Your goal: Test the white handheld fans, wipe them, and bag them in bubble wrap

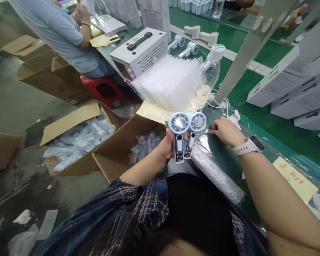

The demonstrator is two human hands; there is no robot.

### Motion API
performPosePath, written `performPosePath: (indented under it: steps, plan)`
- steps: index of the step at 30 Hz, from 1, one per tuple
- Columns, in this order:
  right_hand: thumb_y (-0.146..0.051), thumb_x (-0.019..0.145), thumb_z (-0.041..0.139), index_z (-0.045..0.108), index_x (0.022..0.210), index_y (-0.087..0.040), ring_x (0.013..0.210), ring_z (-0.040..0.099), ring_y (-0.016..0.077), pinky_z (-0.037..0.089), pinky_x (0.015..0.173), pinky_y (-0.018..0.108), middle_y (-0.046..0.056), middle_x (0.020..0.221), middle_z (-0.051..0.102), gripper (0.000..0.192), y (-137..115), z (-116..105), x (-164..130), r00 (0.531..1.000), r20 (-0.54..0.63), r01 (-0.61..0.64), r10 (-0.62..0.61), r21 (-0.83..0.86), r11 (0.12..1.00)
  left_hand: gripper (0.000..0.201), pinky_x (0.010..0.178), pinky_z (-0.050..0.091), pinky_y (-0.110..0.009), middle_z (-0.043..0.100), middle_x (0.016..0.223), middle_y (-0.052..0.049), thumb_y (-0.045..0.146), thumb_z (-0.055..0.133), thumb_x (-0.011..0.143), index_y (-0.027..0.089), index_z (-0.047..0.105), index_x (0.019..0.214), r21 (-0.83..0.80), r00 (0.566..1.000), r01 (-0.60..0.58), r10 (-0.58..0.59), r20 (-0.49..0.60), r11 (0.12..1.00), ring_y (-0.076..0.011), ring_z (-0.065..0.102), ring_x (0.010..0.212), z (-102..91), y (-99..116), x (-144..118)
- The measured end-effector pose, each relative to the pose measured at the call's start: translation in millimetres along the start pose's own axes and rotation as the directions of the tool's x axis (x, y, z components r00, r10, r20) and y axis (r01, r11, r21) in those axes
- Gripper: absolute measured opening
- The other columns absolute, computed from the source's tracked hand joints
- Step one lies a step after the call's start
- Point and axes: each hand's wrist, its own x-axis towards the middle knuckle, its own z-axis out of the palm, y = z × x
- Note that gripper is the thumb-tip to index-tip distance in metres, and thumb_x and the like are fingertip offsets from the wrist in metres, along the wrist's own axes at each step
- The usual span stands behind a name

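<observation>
Devices (179, 123) before bubble-wrap stack (170, 80); bottle (214, 67) right of stack, case (142, 48) behind; cartons (116, 149) left of table (218, 151)

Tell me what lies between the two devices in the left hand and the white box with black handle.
In the head view, a stack of bubble wrap lies between the devices and the white box, with yellow paper at its near edge.

Two handheld devices (179, 142) partly hide the left hand (165, 146); the top edge cuts off a co-worker (60, 37); print on the white boxes (290, 69) is unreadably small.
</observation>
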Motion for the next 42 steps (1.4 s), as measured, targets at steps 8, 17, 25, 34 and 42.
performPosePath:
  steps: [8,17,25,34,42]
  plan:
    - [-0.013,0.084,0.078,0.060,0.075,-0.023,0.076,0.058,0.0236,0.045,0.076,0.037,0.005,0.077,0.065,0.023,-1,-6,-1,0.997,0.013,0.078,-0.080,0.117,0.990,0.089,0.077,0.064,-0.035,0.079,0.087,-0.012,0.101,0.083,0.051,0.016,0.066,0.073,0.023,0.999,-0.007,0.006,0.033,1.000,-0.0307,0.082,0.092,12.4,1,7]
    - [-0.041,0.106,0.063,0.062,0.105,-0.027,0.103,0.077,0.0276,0.062,0.085,0.044,0.008,0.106,0.081,0.014,-8,-40,-106,0.872,-0.448,0.242,0.196,0.744,0.623,0.084,0.081,0.066,-0.036,0.080,0.096,-0.011,0.099,0.081,0.060,0.018,0.067,0.078,-0.097,0.984,0.030,-0.013,0.177,0.995,-0.0318,0.082,0.101,45.9,-3,15]
    - [-0.051,0.104,0.073,0.079,0.107,-0.031,0.064,0.075,0.0212,0.062,0.064,0.035,-0.001,0.071,0.078,0.021,-40,-42,-242,0.725,-0.462,-0.083,0.511,0.677,0.731,0.086,0.094,0.067,-0.042,0.080,0.099,-0.013,0.100,0.082,0.056,0.019,0.065,0.078,-0.040,0.872,0.256,-0.213,0.440,0.966,-0.0357,0.079,0.115,124.9,-32,26]
    - [-0.057,0.107,0.066,0.079,0.105,-0.034,0.069,0.077,0.0236,0.058,0.067,0.038,-0.001,0.079,0.081,0.027,-36,-35,-291,0.599,-0.504,-0.261,0.622,0.611,0.747,0.090,0.060,0.055,-0.029,0.071,0.077,-0.006,0.107,0.072,0.058,0.019,0.067,0.075,0.142,0.801,0.254,-0.290,0.524,0.957,-0.0179,0.065,0.065,166.4,-77,19]
    - [-0.055,0.109,0.063,0.079,0.105,-0.035,0.064,0.074,0.0228,0.054,0.064,0.038,-0.002,0.075,0.080,0.025,-34,-33,-293,0.639,-0.530,-0.232,0.558,0.559,0.796,0.090,0.068,0.056,-0.032,0.066,0.076,-0.005,0.109,0.069,0.060,0.019,0.067,0.075,0.226,0.836,0.163,-0.256,0.486,0.961,-0.0196,0.065,0.069,166.3,-71,13]
